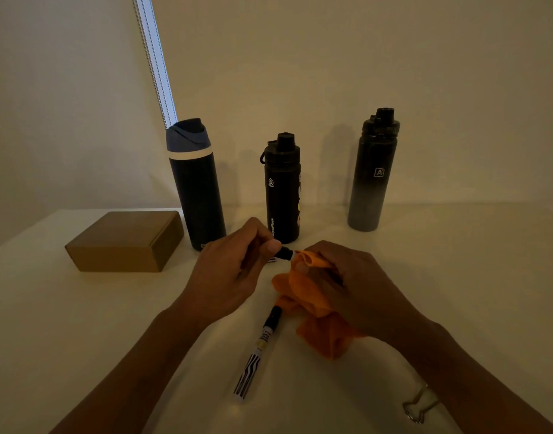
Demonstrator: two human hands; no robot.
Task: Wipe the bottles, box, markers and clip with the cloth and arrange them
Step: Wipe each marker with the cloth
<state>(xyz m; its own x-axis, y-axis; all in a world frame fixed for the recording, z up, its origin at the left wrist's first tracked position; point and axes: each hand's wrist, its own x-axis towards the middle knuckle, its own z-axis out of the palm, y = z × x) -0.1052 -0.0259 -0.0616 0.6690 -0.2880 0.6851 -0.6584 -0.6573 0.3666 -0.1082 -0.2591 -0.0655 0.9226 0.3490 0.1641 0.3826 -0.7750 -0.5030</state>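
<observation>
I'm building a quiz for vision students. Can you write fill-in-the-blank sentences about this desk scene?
1. The left hand holds a marker; the right hand grips an ____ cloth.
2. ____ bottles stand behind the hands.
3. The cardboard box lies beside the one with the ____ lid.
4. The clip lies by the ____ forearm.
Missing words: orange; three; blue; right.

Both forearms show bare to the lower edge of the frame. The left hand (228, 270) and right hand (356, 292) are bare too.
</observation>
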